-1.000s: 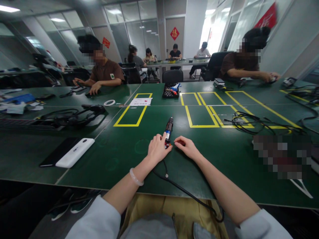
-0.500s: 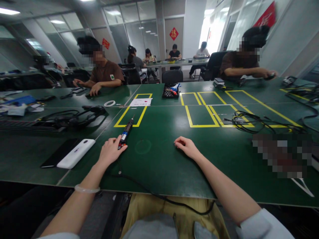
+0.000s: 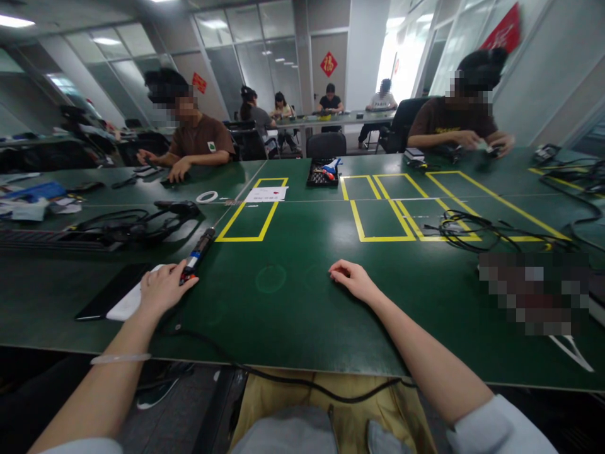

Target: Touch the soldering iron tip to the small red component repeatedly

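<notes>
My left hand [image 3: 163, 287] is closed round the rear end of an electric screwdriver [image 3: 197, 251], which lies low over the green table with its bit pointing away from me and to the right. A black cord runs from it past the table's front edge and across my lap. Beneath my left hand, a white power bank or phone-like slab [image 3: 126, 304] is partly covered. Beside that slab lies a flat black one [image 3: 111, 293]. My right hand [image 3: 354, 277] rests on the table with its fingers curled in, and nothing shows in it.
Yellow tape outlines [image 3: 382, 238] mark the green table [image 3: 293, 315]. A white card [image 3: 267, 193] and a black tray [image 3: 322, 173] with tools stand farther back. Cables lie in tangles, a black one [image 3: 466, 226] at right and a bundle [image 3: 137, 224] at left. Co-workers sit opposite.
My left hand has moved left with the electric screwdriver, from the bare table to over the white slab. The cord trailed along. My right hand stays put.
</notes>
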{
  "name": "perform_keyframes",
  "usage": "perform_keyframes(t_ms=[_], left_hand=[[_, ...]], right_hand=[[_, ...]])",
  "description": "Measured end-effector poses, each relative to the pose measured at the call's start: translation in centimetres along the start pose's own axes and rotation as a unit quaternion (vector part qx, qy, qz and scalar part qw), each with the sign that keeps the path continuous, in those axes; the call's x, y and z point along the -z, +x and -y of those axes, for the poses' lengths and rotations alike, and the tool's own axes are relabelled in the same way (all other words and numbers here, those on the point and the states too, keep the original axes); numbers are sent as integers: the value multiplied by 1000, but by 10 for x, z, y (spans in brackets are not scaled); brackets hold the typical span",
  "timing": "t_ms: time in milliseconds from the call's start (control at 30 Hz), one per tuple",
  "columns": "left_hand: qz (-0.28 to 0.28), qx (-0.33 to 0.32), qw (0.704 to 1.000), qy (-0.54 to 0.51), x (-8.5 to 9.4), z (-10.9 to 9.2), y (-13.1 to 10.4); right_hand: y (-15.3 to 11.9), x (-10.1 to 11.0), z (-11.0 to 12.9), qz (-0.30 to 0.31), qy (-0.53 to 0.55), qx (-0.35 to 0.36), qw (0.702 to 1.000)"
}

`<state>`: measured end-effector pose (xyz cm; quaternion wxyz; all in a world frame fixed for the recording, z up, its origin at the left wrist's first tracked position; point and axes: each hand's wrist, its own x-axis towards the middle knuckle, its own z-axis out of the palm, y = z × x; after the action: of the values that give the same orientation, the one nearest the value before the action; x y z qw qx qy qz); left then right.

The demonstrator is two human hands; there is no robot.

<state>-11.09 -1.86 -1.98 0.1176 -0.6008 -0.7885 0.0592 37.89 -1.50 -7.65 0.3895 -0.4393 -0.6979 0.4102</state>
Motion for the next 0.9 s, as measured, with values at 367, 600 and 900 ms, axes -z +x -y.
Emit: perform_keyframes(t_ms=[367, 600, 900], left_hand=[[-80, 31, 992, -95, 32, -60, -20], [191, -227, 746, -596, 71, -210, -40], [302, -168, 639, -687, 51, -296, -60]], right_hand=[[2, -1, -2, -1, 10, -1, 1000], [2, 1, -1, 12, 71, -7, 997], [4, -1, -1, 29, 132, -21, 991]])
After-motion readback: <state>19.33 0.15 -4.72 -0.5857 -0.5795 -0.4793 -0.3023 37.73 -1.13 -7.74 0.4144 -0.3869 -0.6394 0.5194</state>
